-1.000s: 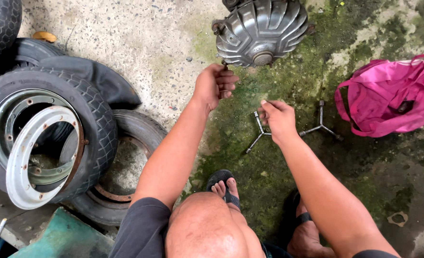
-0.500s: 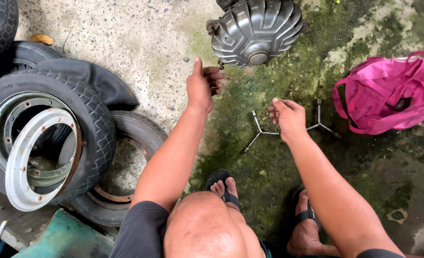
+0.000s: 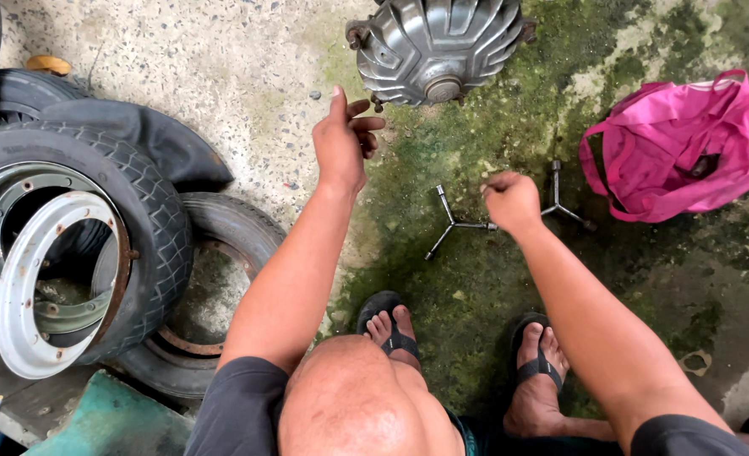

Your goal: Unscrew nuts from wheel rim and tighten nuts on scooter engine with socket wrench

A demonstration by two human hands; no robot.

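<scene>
My left hand point(image 3: 340, 139) hovers over the concrete just below and left of a grey finned metal housing point(image 3: 438, 42), with the thumb up, the fingers loosely curled and apart, and nothing visible in it. My right hand point(image 3: 509, 201) is closed in a fist above the mossy ground. It sits at the right end of a Y-shaped metal wrench point(image 3: 452, 223) lying flat; I cannot tell whether it touches the wrench. A second Y-shaped wrench point(image 3: 560, 201) lies just right of that hand. My knee and both sandalled feet fill the bottom of the view.
A pink cloth bag point(image 3: 687, 143) lies open at the right. Stacked tyres point(image 3: 150, 211) with a silver wheel rim point(image 3: 19, 295) crowd the left side. A green object point(image 3: 121, 418) sits at the bottom left. The ground is wet and mossy on the right.
My left hand has pulled back from the finned housing, down and to the left, and its fingers have loosened. My right hand has closed into a fist over the wrenches.
</scene>
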